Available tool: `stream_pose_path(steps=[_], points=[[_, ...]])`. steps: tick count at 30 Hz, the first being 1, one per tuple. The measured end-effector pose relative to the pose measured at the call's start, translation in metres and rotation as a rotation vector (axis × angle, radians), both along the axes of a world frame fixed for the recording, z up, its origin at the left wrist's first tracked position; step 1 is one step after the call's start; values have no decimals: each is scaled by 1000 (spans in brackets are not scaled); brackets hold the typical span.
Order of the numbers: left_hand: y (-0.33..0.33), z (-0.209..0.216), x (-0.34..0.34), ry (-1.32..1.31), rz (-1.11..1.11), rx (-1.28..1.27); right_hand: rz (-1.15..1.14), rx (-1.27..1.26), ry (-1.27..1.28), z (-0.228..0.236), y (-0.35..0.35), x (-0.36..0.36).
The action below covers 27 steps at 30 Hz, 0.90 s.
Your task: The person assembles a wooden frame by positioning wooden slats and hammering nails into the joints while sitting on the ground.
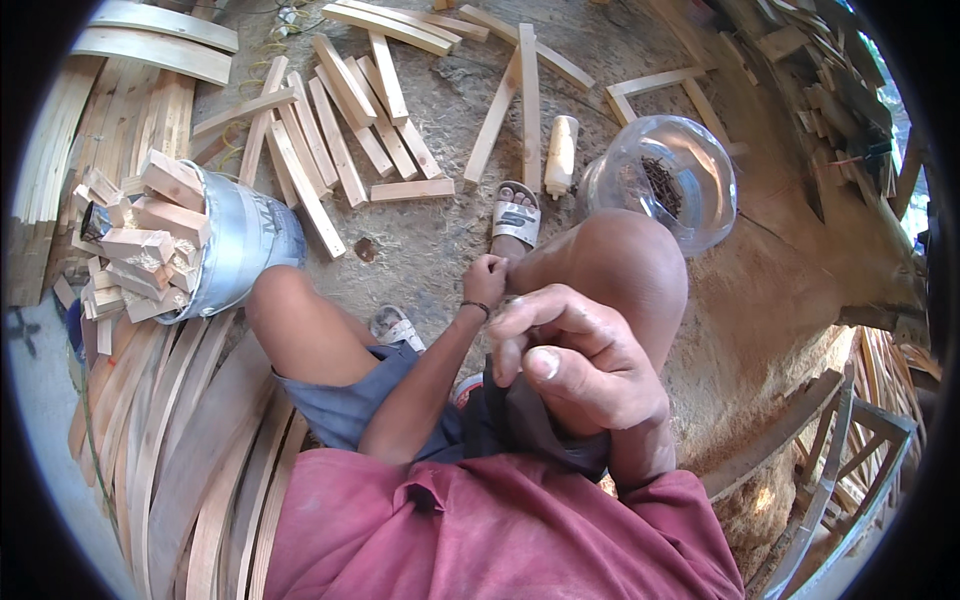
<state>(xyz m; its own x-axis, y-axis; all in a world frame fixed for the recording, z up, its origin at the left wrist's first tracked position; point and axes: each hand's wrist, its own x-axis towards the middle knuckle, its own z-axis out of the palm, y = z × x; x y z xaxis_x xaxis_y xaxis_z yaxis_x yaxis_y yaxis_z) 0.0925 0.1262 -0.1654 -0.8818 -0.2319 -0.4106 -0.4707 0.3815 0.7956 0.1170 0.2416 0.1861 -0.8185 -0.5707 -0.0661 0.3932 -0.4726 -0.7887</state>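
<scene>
My right hand is raised in front of my bent right knee, close to view. Its fingers curl loosely, the thumb stands apart from them, and nothing shows between them. Farther off, my left hand rests closed against my right lower leg, a dark band on its wrist. Whether it holds anything is hidden. Beyond the right knee sits a clear, round plastic container with a heap of dark nails inside. Beside it is a cream-coloured plastic bottle. Cut wooden strips lie on the floor ahead.
At the left stands a metal bucket heaped with short wood blocks. Long boards lie below it, and more planks are stacked behind. A joined wooden frame lies far right. A metal frame leans at the near right.
</scene>
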Motion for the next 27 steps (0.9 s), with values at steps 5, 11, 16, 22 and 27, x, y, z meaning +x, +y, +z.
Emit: stream_pose_path(steps=[5, 11, 16, 22, 27], points=[[0, -4, -1, -37, 22, -13, 44, 78, 23, -2, -1, -2], [1, 72, 1, -87, -8, 294, -56, -1, 50, 1, 0, -3], [0, 17, 0, -43, 12, 61, 46, 90, 40, 0, -9, -1], [4, 3, 1, -11, 7, -70, 63, 197, 76, 2, -12, -2], [-3, 34, 6, -14, -49, 255, 0, 74, 103, -3, -9, -2]])
